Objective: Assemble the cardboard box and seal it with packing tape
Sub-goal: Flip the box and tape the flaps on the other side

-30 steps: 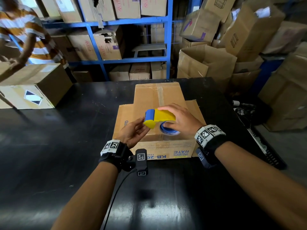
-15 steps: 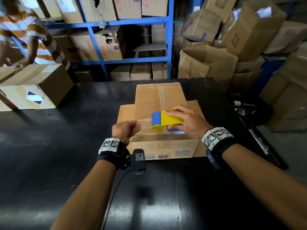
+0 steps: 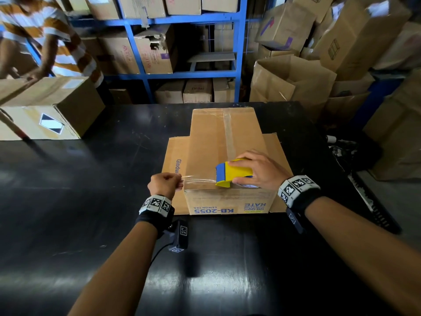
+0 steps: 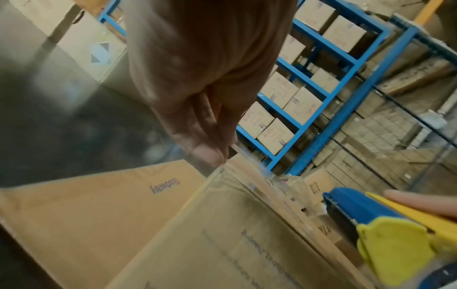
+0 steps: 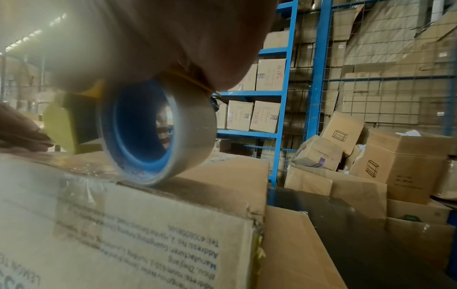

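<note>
On the black table (image 3: 68, 201), at twelve o'clock, the cardboard box (image 3: 227, 201) is lying; the left hand (image 3: 164, 184) is pinching clear tape (image 3: 198, 179), the right hand (image 3: 257, 171) is gripping the tape dispenser (image 3: 232, 172) atop it.

Left hand pulling clear tape over the box

Left hand (image 4: 197, 82) pinches the end of the tape (image 4: 247, 176) right above the box (image 4: 173, 224) edge; blue-and-yellow dispenser (image 4: 383, 230) sits at lower right, a fingertip on it. Blue shelves (image 4: 319, 97) of cartons behind, dark table (image 4: 61, 121) at left.
</note>
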